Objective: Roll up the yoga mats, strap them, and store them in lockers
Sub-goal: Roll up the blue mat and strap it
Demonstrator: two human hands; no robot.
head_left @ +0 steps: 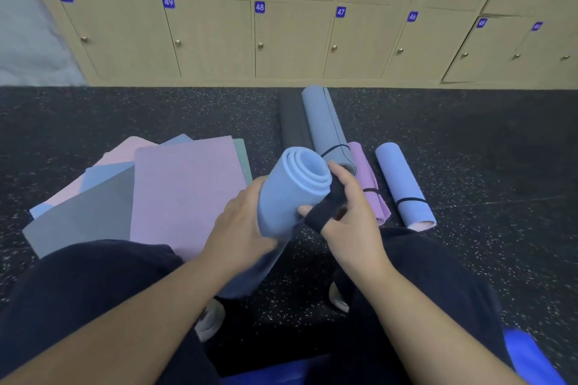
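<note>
1. The step in hand looks like strapping: a rolled light-blue yoga mat (292,194) is held up off the speckled floor (125,112), its spiral end facing the camera, with a black strap (325,208) at its right side.
2. The left hand (240,225) cups the roll from the left, fingers curled round its underside so the coil does not spring open; a loose tail of the mat hangs below this hand.
3. The right hand (350,212) is closed on the strap, with the strap stretched across its fingers, and one fingertip touches the roll. Whether the strap already circles the mat cannot be told.
4. The next move probably calls for drawing the strap round the roll while the left hand keeps the coil tight, then tucking in the hanging tail.
5. Just right of the held roll, on the floor, lie finished rolls: a grey-blue roll (328,131) and a blue roll (403,187), each with a dark band, and a purple roll (370,187) between them, also banded. A dark grey roll (292,122) lies beside the grey-blue one.
6. Left of the held roll, a stack of flat mats (175,191) awaits rolling, lilac on top.
7. Beyond the rolls stand the numbered wooden lockers (291,40), all doors closed, so storing has apparently not begun.
</note>
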